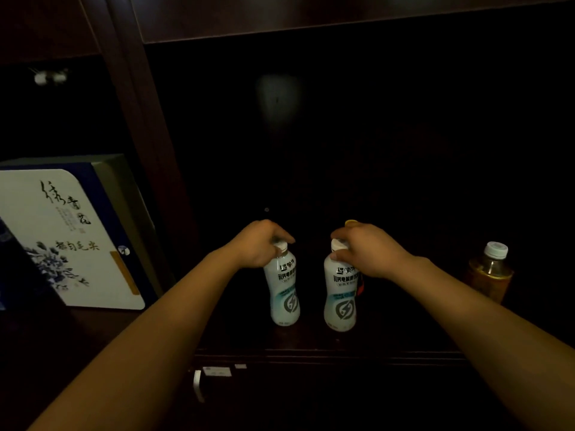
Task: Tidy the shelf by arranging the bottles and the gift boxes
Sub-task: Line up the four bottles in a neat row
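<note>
Two white bottles gripped by the caps, one per hand, on a dark shelf.

Left hand (259, 244) is curled over the cap of the left white bottle (283, 287); right hand (364, 250) is closed the same way on the top of the right white bottle (340, 293). Both are stood upright near the front edge of the shelf (311, 343), close together but not touching. A yellow cap (351, 223) is seen just behind the right hand, rest of that bottle mostly hidden. An amber bottle (491, 275) w/ white cap is stood well apart on the right. A blue-and-white gift box (68, 241) is leaned in the next compartment on the left, past the wooden divider (146, 150). Pretty dark tbh, back of the shelf can't be made out.
</note>
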